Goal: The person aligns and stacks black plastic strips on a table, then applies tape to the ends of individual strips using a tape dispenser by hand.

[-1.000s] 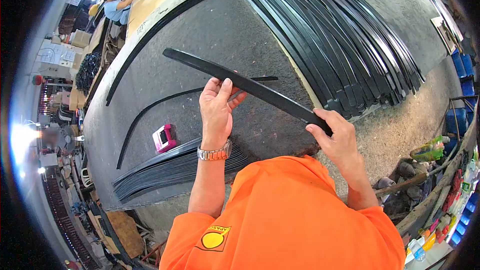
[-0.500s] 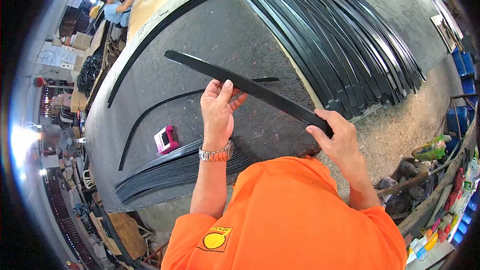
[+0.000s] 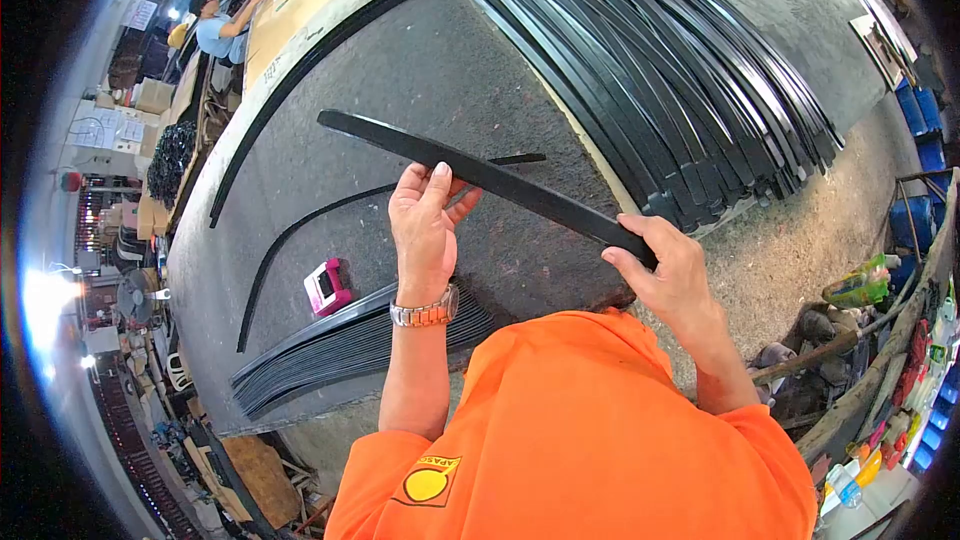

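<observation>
A flat black strip (image 3: 545, 202) is held up slantwise above the dark tabletop, its far end at the upper left. My left hand (image 3: 424, 230), with a metal watch (image 3: 425, 312) on its wrist, pinches the strip near its middle, thumb on top and fingers beneath. The near end lies in the grip of my right hand (image 3: 668, 265), whose thumb is on the near edge. Below the strip, a thin curved black strip (image 3: 285, 230) lies on the table. Close to my left forearm are a pink-and-white device (image 3: 328, 287) and a stack of black strips (image 3: 330, 355).
A large bundle of long black strips (image 3: 660, 70) covers the right side of the table (image 3: 420, 70). Another long strip (image 3: 300, 70) runs along the far left edge. A person in blue (image 3: 220, 32) works at a far table. Bottles and clutter (image 3: 860, 285) stand at right.
The view has shifted slightly, so most things sit a little further left. Both my hands keep their hold on the black strip, which stays at nearly the same slant.
</observation>
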A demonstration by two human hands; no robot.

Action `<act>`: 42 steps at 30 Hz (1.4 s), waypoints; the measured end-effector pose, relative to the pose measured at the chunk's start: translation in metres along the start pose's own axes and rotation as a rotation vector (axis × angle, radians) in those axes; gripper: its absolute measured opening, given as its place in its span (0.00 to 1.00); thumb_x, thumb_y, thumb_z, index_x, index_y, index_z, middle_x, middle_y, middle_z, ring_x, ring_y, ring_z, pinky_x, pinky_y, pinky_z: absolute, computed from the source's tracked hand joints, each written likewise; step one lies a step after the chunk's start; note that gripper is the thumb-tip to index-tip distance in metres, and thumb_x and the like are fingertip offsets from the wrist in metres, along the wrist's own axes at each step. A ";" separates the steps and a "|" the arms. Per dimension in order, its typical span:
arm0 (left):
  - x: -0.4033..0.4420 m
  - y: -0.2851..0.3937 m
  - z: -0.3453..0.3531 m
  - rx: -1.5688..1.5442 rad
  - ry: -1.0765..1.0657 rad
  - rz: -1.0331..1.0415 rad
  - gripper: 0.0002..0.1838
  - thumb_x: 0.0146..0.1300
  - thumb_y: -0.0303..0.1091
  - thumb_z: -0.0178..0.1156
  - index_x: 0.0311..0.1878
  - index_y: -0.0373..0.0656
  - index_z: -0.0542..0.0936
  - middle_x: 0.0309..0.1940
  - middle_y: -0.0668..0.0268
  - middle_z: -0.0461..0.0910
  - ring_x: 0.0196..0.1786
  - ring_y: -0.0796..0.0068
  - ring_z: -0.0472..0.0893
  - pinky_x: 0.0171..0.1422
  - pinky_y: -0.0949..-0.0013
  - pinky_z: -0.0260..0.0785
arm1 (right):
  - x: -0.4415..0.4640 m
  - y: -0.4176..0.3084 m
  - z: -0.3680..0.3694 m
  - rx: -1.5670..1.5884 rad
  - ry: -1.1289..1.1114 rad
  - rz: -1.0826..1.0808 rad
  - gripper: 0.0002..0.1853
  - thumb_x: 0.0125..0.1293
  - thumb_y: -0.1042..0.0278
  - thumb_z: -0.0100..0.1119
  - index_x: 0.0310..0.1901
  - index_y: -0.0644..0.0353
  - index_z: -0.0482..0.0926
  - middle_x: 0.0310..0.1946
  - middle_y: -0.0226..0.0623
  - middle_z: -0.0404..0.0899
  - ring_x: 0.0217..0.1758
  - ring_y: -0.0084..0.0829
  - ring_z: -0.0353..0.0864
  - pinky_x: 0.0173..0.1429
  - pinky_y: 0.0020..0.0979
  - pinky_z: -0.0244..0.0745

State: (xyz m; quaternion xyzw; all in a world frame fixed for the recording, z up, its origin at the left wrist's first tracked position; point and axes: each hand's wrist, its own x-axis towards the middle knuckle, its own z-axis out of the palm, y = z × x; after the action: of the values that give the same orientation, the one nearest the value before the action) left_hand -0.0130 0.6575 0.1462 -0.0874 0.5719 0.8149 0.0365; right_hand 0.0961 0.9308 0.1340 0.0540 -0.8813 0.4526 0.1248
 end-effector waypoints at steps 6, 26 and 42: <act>-0.020 -0.007 0.022 0.141 -0.100 0.054 0.09 0.74 0.30 0.62 0.54 0.43 0.78 0.50 0.65 0.84 0.49 0.76 0.85 0.47 0.67 0.86 | 0.006 -0.003 0.006 0.009 0.000 -0.018 0.22 0.60 0.61 0.76 0.52 0.63 0.83 0.44 0.47 0.87 0.42 0.46 0.88 0.44 0.38 0.84; 0.081 0.250 -0.205 0.534 0.464 0.388 0.10 0.69 0.35 0.70 0.34 0.45 0.79 0.31 0.70 0.79 0.35 0.79 0.79 0.47 0.69 0.76 | -0.009 0.018 -0.033 -0.148 -0.153 -0.160 0.25 0.63 0.54 0.72 0.61 0.49 0.83 0.29 0.35 0.75 0.32 0.39 0.80 0.37 0.40 0.78; 0.093 0.381 -0.373 0.649 0.628 0.379 0.13 0.70 0.38 0.69 0.44 0.36 0.83 0.39 0.61 0.86 0.39 0.72 0.85 0.44 0.73 0.82 | -0.037 0.104 -0.064 -0.462 -0.072 0.004 0.29 0.61 0.46 0.71 0.62 0.50 0.82 0.27 0.37 0.76 0.33 0.41 0.81 0.37 0.42 0.75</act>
State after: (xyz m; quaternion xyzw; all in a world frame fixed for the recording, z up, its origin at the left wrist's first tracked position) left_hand -0.1277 0.1733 0.3582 -0.2074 0.7854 0.5213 -0.2613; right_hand 0.1211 1.0430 0.0780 0.0386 -0.9654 0.2370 0.1014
